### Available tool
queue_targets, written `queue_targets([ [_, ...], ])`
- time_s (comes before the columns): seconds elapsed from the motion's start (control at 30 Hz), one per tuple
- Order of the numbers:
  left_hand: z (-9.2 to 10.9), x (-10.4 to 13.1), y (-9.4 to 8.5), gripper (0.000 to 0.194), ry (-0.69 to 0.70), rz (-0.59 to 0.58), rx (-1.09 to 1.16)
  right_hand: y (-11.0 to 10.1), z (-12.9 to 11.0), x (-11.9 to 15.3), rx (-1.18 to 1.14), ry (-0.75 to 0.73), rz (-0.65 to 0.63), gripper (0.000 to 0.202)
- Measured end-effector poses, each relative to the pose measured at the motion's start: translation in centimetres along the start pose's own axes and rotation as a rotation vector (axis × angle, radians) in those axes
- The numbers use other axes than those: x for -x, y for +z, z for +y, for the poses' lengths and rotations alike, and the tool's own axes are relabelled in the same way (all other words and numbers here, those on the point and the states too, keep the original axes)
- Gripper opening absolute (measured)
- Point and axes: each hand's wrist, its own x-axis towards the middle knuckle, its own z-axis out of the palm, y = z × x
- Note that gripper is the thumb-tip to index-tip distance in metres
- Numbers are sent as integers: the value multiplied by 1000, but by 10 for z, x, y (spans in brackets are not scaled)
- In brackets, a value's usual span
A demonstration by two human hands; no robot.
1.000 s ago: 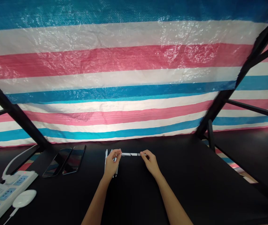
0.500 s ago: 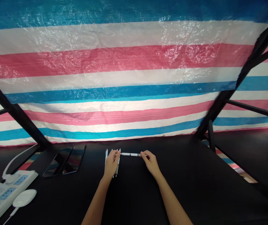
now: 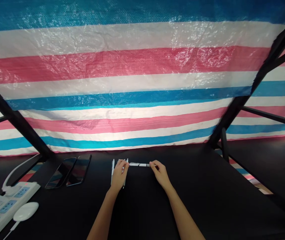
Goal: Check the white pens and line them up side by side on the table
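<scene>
A white pen [image 3: 139, 164] with dark bands lies crosswise between my two hands over the black table [image 3: 144, 206]. The fingertips of my left hand [image 3: 119, 173] pinch its left end. At the other end, the thumb and fingers of my right hand [image 3: 159, 170] are closed on the tip. Several other white pens [image 3: 113, 166] lie lengthwise under and beside my left hand, which hides most of them.
Two dark phones [image 3: 61, 173] [image 3: 79, 170] lie to the left. A white power strip [image 3: 15, 200] and a white round charger [image 3: 26, 211] are at the far left. Black frame bars [image 3: 222, 123] and a striped sheet [image 3: 132, 100] stand behind.
My left hand has shifted very slightly to the right and covers more of the pens beneath it. The held pen has turned a little about its length. My right hand has barely moved.
</scene>
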Motion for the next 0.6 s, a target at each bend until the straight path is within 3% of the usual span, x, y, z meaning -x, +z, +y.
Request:
queue_targets([
  [0.6, -8, 0, 3, 18, -7, 73, 103, -2, -5, -1, 58, 35, 13, 48],
])
